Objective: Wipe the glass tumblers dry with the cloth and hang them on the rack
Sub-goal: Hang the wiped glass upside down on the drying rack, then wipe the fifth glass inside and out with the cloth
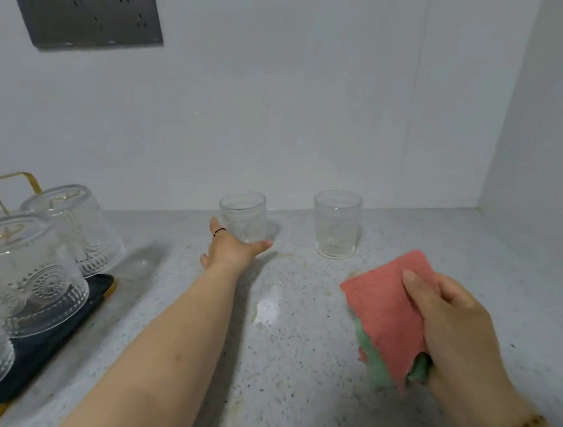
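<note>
While the right hand [456,327] held the pink-and-green cloth [385,310] bunched in its curled fingers low over the near worktop [288,367], apparently ready for wiping, the left hand [232,249] was stretched out to the left upright tumbler [245,222]. Its fingers and thumb were spread wide to either side of the base, and whether skin met glass could not be told. That tumbler stood mouth up near the back wall [296,91]. The right upright tumbler [339,223] stood well apart from it, so a hand probably had room to close round either glass without knocking the other. Both looked yet to be dried.

At the left edge, the gold wire rack [3,192] stood on a dark tray [60,324] and carried the inverted tumblers [28,272] mouth down over its prongs, presumably to drain. A broad stretch of worktop lay between rack and upright glasses, which should have allowed a direct carry leftward. The side wall [537,102] closed the corner on the right, leaving less room there.
</note>
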{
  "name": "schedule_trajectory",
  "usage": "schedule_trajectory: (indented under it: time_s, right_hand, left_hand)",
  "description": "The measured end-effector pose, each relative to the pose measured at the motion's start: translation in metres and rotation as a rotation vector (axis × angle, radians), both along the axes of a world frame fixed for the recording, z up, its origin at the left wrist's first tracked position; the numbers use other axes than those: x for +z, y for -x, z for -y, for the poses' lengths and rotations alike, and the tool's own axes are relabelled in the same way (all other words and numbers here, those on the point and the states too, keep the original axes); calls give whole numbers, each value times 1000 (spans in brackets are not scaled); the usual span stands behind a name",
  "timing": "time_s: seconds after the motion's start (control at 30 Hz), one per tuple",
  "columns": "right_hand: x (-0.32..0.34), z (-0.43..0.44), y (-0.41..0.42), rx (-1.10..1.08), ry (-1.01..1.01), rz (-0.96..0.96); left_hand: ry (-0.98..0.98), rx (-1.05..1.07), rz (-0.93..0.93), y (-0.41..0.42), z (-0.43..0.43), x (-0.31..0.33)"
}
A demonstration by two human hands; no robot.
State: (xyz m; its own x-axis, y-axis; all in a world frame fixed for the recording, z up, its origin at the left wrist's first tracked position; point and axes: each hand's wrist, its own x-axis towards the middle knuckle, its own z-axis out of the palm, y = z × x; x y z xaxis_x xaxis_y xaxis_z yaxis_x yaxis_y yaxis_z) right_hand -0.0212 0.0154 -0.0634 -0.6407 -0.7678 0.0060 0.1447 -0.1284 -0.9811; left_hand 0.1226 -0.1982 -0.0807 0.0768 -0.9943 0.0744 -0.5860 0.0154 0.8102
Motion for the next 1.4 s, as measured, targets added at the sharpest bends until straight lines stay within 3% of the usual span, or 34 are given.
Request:
schedule_trajectory:
  time_s: [0.1, 0.23, 0.47, 0.67, 0.83, 0.97, 1.07, 1.17, 1.33, 1.4]
  right_hand:
    - [2, -2, 6, -52, -20, 26]
    - [6, -2, 8, -56, -25, 34]
    - [-1, 3, 7, -85, -14, 5]
    - [10, -3, 0, -27, 16, 98]
    - [17, -8, -7, 43, 82, 214]
    - [24, -17, -21, 84, 159, 219]
    - [28, -23, -36, 108, 195, 206]
    - [19, -25, -51, 195, 179, 105]
    - [4, -25, -72, 288, 206, -324]
    - [1, -24, -72, 340, 233, -396]
  left_hand:
    - [-12, 17, 7, 1, 9, -5]
    - [26, 9, -171, -1, 31, -7]
    - [27, 0, -192, -12, 23, -5]
    - [110, -112, -461, -31, -13, 38]
    - [8, -242, -707, -46, -76, 68]
    - [-74, -324, -917, -57, -131, 58]
    - [-158, -344, -965, -63, -158, 41]
    - [-233, -401, -1008, -63, -169, 25]
    - [-239, -538, -972, -53, -179, 15]
    - [-262, -561, -1006, -54, -180, 13]
